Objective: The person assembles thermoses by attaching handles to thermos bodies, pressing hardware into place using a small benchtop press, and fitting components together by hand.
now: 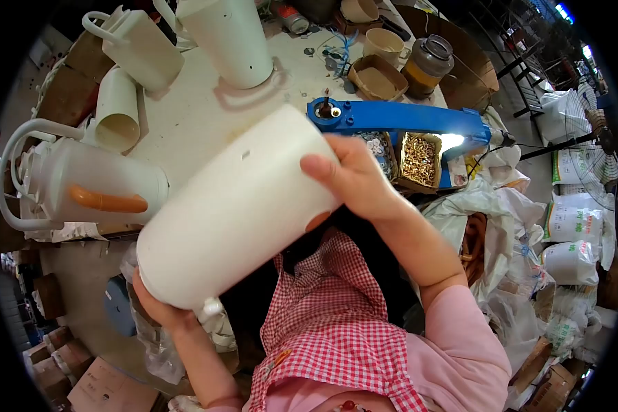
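A large white cylindrical body (pixel 233 213) is held tilted in front of me, between both hands. My right hand (pixel 347 175) is closed on its upper right end, with the thumb over the near side. My left hand (pixel 159 302) grips the lower left end from below, its fingers mostly hidden. A small hole shows in the white wall, an orange part (pixel 318 221) shows at the lower edge, and a small white knob (pixel 211 305) sticks out near the bottom. Just beyond my right hand stands a blue machine arm (pixel 405 118).
Several white jugs stand or lie at the back and left of the worktable (pixel 185 113), one with an orange handle (pixel 106 200). Gold-coloured rivets fill a box (pixel 420 161) beside the blue arm. A glass jar (pixel 427 65) stands behind. White sacks (pixel 573 223) are at the right.
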### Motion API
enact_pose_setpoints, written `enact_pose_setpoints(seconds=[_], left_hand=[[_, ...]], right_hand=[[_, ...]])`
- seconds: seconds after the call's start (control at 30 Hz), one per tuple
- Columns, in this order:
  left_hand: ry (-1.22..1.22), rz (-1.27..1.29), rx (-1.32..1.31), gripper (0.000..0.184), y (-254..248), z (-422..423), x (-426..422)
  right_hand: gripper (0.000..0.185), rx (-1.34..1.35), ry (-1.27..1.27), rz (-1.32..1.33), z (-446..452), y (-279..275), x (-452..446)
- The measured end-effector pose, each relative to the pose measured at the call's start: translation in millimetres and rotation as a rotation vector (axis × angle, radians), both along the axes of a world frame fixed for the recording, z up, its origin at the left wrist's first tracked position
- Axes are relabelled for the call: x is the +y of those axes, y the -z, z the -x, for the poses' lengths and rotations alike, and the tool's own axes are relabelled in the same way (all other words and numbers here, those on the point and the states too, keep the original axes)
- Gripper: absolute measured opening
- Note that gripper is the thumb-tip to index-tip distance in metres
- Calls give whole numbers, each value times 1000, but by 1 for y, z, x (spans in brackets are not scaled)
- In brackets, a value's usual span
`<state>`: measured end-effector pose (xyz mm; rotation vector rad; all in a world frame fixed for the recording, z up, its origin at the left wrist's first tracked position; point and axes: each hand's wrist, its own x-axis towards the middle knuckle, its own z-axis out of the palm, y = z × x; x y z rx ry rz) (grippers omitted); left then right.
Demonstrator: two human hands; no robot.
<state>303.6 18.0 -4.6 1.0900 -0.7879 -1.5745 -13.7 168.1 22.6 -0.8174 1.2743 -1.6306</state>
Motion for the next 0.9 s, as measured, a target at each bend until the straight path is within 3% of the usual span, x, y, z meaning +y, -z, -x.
enact_pose_setpoints(seconds=[0.13,0.2,0.3,0.37,0.47,0.6,0.9], left_hand=[[135,97,71,36,-2,48,-36],[239,353,-166,30,1,86,-50],[157,712,-335,29,6,152,-54],[205,610,-188,28,-2,190,-42],[304,545,-183,27,-5,219,-28],[325,635,-190,29,11,240,-15],[383,549,-156,27,20,249,-9]], right_hand=[[33,199,220,85,39,-8,-2],[35,199,343,59,58,-11,14],[44,223,567,50,84,1,42],[46,211,657,112,101,21,59],[48,242,745,129,117,41,87],[63,226,700,147,138,58,121],[63,256,718,140,148,66,133]])
